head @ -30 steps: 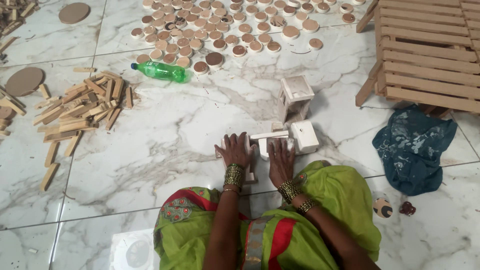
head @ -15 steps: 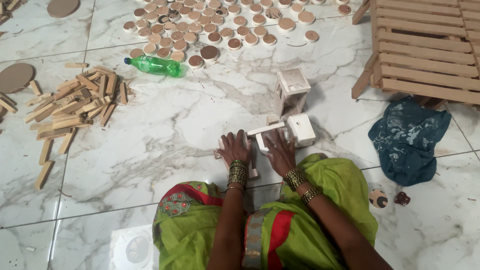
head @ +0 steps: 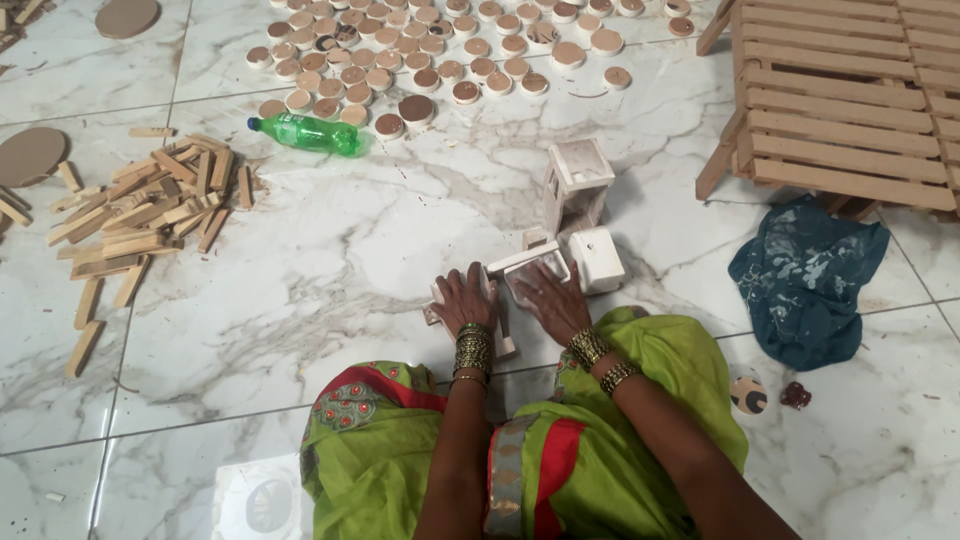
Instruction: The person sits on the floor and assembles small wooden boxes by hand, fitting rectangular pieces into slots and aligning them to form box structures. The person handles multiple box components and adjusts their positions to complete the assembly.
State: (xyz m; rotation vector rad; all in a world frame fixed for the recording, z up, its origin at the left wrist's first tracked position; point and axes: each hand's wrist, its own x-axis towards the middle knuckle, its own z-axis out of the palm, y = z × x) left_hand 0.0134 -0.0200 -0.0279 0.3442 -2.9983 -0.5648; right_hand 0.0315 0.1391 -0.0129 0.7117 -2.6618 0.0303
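Pressing down on a small white-painted wooden frame piece (head: 528, 270) that lies flat on the grey-veined white marble floor (head: 330, 260), the person sits just behind it, knees wrapped in bright green cloth with red and gold trim (head: 560, 460). The frame piece looks like a shallow open rectangle of thin slats, its paint chalky and uneven, with a darker hollow in the middle. Its long axis runs from lower left to upper right, the far end pointing toward a small white wooden box (head: 596, 258) that sits just beside it, perhaps touching. Further back stands a taller white wooden house-shaped piece (head: 578, 182), upright and close behind the two.

The left hand (head: 463, 298) lies palm down over the near left end of the frame, fingers spread and flat, gripping nothing. The right hand (head: 553, 300) rests palm down on the frame's near right side, fingers stretched forward and slightly apart, also flat rather than closed. Gold bangles circle both wrists.

To the left, well apart, lies a loose heap of pale wooden sticks (head: 150, 215). A green plastic bottle (head: 305, 133) lies on its side near a spread of round wooden discs (head: 440, 60). At right sit a slatted wooden pallet (head: 850, 100) and a crumpled dark teal cloth (head: 805, 275).
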